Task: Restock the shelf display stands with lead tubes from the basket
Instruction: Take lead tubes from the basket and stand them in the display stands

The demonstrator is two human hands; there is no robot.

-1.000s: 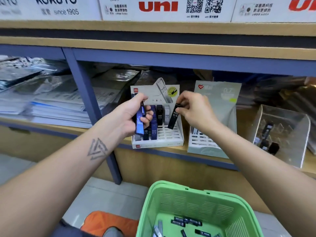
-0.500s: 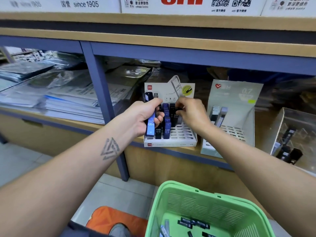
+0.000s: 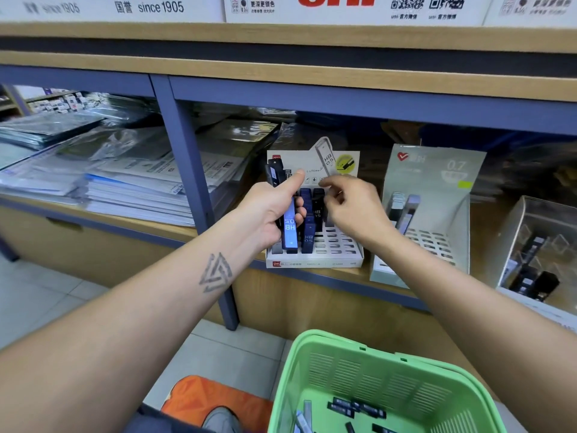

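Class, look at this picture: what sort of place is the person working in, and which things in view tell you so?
Most likely a stationery shop. Brand signs run along the shelf top, a card display stand holds HB 0.5 lead tubes, and stacks of wrapped paper goods fill the shelf beside it.

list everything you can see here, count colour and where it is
white display stand: one, white, on the wooden shelf, centre, partly filled with dark blue and black tubes
grey-green display stand: one, right of the white one, a few grey tubes in it
clear display case: one, transparent, far right on the shelf, dark tubes inside
basket: one, green, bottom right, several dark lead tubes on its floor
stacked papers: a pile, white and blue, left shelf bay
shelf post: one, blue-grey, between the bays
orange object: one, on the floor, bottom centre
left hand: grips a few blue and black tubes
right hand: over the white stand, fingers curled, holds nothing seen
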